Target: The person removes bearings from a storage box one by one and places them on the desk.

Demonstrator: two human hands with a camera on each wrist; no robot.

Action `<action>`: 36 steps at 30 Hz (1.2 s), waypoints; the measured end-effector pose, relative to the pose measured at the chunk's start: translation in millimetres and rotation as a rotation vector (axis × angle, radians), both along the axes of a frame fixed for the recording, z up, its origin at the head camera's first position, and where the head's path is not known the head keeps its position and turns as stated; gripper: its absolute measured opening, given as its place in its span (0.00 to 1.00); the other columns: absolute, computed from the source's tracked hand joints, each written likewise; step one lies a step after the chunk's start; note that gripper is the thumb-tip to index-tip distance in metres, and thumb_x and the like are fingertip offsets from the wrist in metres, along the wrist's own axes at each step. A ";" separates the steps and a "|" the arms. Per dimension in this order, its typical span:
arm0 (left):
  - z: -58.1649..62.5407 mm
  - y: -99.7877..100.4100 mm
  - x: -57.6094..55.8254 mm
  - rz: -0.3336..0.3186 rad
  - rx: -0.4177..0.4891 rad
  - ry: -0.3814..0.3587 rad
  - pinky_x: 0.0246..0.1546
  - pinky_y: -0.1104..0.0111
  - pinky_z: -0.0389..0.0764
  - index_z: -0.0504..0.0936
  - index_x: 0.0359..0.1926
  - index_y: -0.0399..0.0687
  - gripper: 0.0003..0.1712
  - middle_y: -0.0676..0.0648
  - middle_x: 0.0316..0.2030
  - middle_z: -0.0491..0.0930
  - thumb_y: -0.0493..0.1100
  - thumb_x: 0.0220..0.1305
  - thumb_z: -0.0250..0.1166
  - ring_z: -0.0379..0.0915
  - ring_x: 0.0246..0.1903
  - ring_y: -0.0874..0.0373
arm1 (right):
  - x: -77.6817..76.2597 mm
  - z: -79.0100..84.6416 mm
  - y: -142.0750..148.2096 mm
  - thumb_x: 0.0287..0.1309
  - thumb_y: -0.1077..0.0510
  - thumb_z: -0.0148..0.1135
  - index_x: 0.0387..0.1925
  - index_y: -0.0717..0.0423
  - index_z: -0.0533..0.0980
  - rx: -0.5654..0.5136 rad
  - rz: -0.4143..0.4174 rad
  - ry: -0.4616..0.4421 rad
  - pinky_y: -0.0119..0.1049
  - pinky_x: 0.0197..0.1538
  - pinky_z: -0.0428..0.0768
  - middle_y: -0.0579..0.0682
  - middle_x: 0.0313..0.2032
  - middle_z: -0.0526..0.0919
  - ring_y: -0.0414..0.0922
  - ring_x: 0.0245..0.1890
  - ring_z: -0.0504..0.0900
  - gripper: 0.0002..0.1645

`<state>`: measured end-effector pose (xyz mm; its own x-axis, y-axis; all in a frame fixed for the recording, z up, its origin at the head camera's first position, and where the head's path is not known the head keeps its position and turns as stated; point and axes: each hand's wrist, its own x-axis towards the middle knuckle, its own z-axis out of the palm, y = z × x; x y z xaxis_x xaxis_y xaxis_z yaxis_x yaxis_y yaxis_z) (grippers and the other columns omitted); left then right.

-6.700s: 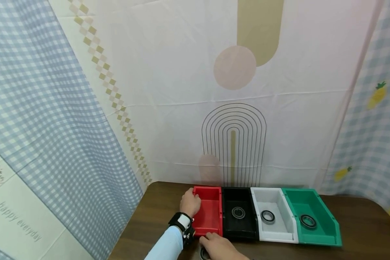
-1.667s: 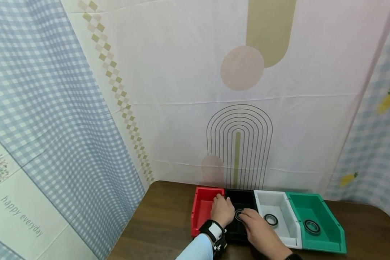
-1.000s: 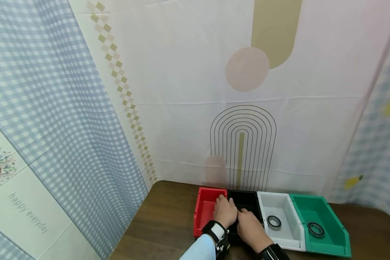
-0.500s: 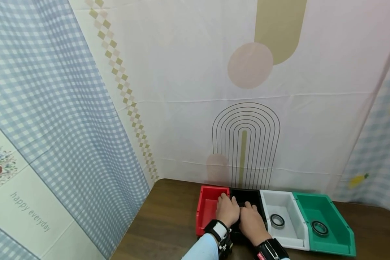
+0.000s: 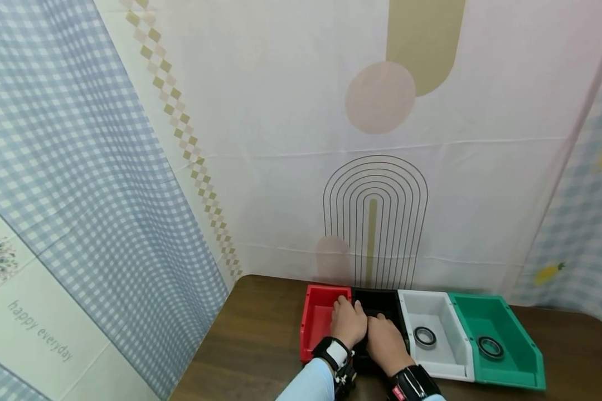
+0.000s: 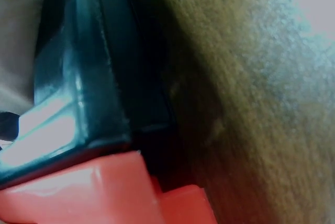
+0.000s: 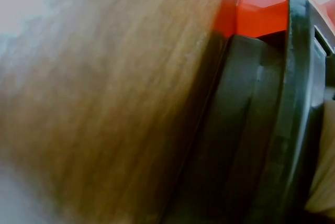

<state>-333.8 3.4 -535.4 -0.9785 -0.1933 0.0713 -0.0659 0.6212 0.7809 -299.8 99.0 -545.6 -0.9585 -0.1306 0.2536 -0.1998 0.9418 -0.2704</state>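
Reaching together into the black bin (image 5: 378, 303), the left hand (image 5: 348, 324) and the right hand (image 5: 385, 342) lie side by side over its floor, knuckles up, hiding whatever sits beneath them. Whether either hand has closed on anything cannot be told: the fingers are folded down out of sight in the head view, and both wrist views show only the bin's dark outer wall (image 6: 89, 77), a corner of red plastic and the wooden table (image 7: 104, 109).

Just left of the hands sits the red bin (image 5: 317, 320), its visible floor bare. Just right of them stands the white bin (image 5: 433, 312) with a bearing ring (image 5: 425, 336) lying flat in it, and beyond that the green bin (image 5: 506, 328) holds its own ring (image 5: 490, 347). All four bins touch in a row.

Judging by this layout, the work seems partway along: two bins to the right each show a ring in place, the black bin is being handled now, and the red bin shows no ring in the part not covered by the left hand.
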 end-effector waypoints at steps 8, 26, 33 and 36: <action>2.6 0.0 1.2 -0.003 -0.001 -0.007 0.54 0.40 0.81 0.75 0.61 0.33 0.24 0.31 0.55 0.80 0.50 0.80 0.58 0.79 0.55 0.33 | 2.3 5.1 -1.9 0.53 0.67 0.71 0.35 0.59 0.85 -0.001 -0.015 -0.022 0.56 0.46 0.85 0.60 0.35 0.85 0.58 0.36 0.84 0.07; -1.8 3.1 0.8 -0.002 0.015 0.003 0.52 0.40 0.82 0.75 0.61 0.33 0.25 0.33 0.53 0.81 0.51 0.79 0.60 0.81 0.52 0.34 | -1.6 0.0 -0.1 0.59 0.64 0.71 0.52 0.66 0.82 0.035 -0.010 -0.052 0.58 0.51 0.85 0.66 0.44 0.85 0.62 0.44 0.85 0.19; -2.0 0.4 1.0 -0.004 0.031 -0.002 0.55 0.40 0.81 0.73 0.66 0.32 0.29 0.32 0.57 0.80 0.51 0.79 0.59 0.80 0.56 0.34 | -2.1 -2.2 -5.2 0.59 0.64 0.71 0.51 0.66 0.82 0.050 -0.005 -0.006 0.57 0.50 0.85 0.67 0.45 0.85 0.62 0.43 0.85 0.19; -2.7 -0.4 1.5 -0.002 0.038 -0.001 0.56 0.40 0.81 0.73 0.66 0.32 0.29 0.32 0.58 0.80 0.51 0.79 0.59 0.80 0.56 0.34 | -1.7 -2.0 -7.0 0.59 0.64 0.71 0.52 0.67 0.82 0.052 -0.008 -0.015 0.57 0.50 0.86 0.67 0.45 0.85 0.62 0.44 0.85 0.20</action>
